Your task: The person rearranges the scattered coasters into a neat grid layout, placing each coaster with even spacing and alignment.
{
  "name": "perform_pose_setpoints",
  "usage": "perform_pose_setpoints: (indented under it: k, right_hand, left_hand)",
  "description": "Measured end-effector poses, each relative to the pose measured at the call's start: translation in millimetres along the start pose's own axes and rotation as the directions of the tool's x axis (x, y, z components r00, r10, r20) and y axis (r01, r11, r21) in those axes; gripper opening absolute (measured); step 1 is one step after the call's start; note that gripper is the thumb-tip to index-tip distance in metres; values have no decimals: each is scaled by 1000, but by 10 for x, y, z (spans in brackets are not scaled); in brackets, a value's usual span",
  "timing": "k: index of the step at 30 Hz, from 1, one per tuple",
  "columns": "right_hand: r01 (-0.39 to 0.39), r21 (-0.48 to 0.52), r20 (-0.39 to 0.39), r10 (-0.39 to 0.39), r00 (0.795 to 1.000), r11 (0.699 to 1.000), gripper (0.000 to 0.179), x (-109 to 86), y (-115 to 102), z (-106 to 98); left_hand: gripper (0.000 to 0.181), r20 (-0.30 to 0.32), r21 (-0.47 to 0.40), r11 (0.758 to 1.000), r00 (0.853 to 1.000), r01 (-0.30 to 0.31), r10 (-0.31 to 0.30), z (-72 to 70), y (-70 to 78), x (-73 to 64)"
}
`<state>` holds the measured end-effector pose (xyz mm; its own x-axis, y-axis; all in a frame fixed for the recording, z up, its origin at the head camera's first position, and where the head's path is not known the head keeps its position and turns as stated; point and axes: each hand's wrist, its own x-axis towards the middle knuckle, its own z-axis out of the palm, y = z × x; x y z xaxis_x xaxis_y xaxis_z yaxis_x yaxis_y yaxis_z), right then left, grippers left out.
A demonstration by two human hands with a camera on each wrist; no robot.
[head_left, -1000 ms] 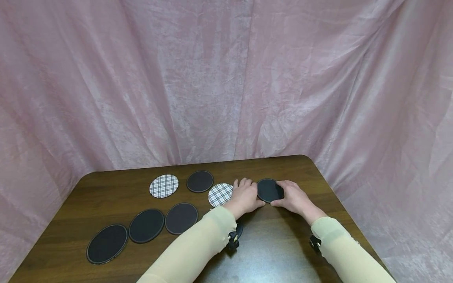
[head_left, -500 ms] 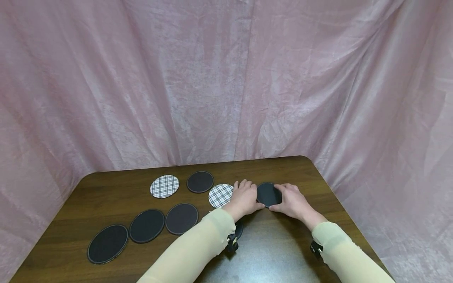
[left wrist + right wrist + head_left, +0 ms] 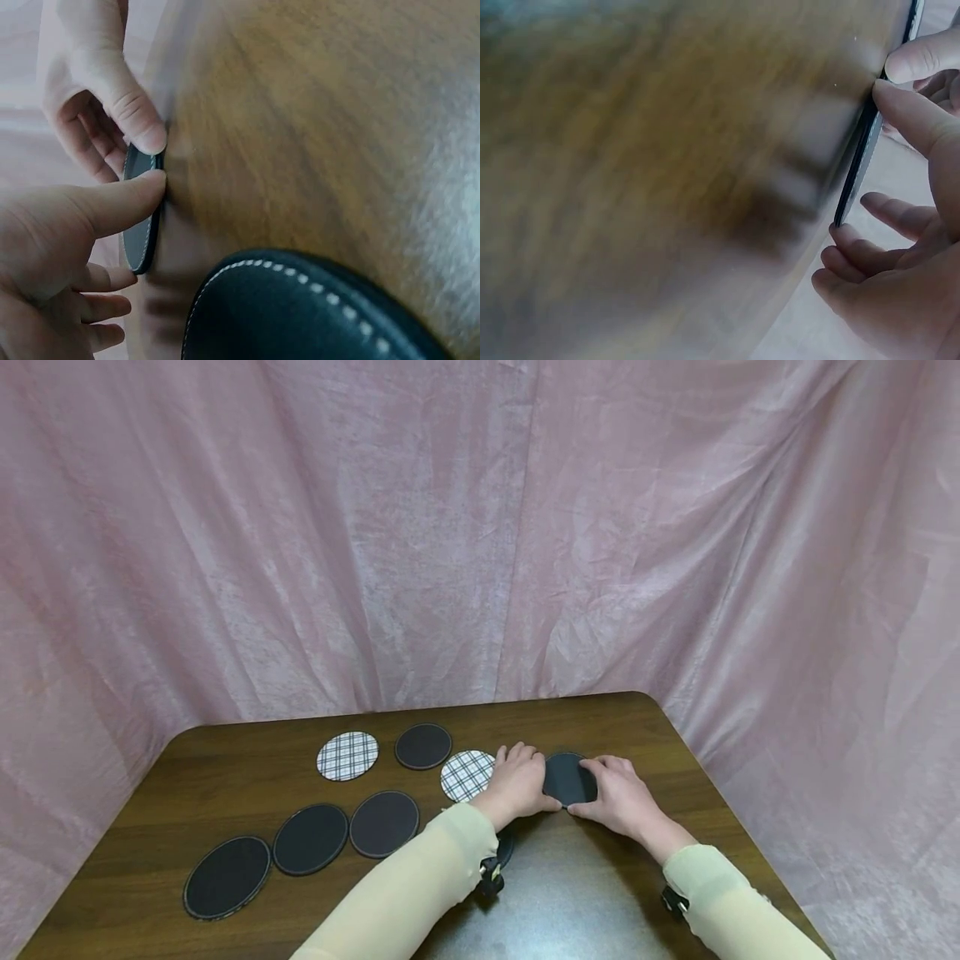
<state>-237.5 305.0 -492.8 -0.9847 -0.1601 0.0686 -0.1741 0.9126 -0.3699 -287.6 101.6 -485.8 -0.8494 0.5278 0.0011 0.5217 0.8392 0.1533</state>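
Note:
A black round coaster with pale edge stitching lies at the right of the group, between my two hands. My right hand grips its right side, thumb on the near rim and fingers round the far side. From the left, my left hand holds the same coaster, its thumb against the near rim beside the right thumb. The left hand's other fingers lie over the right part of a plaid coaster. Another black coaster sits under the left wrist, partly hidden in the head view.
Three dark coasters, left, middle and right, form a near row. Behind them lie a plaid coaster and a dark coaster. The wooden table ends at a pink curtain.
The coaster between my hands has slid toward me and slightly left. My right hand has moved with it; the left hand has stayed almost in place, its thumb shifting slightly nearer. Other coasters are unmoved.

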Motion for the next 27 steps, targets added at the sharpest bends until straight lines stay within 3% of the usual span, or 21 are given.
perform_pose_setpoints:
  k: [16, 27]
  right_hand:
    - [66, -61, -84, -71, 994, 996, 80, -256, -88, 28]
    - [83, -70, -106, -90, 990, 994, 82, -340, -183, 89]
  left_hand:
    - [89, 37, -53, 999, 999, -12, 14, -38, -1, -147]
    - [87, -29, -18, 999, 999, -40, 39, 7, -51, -310]
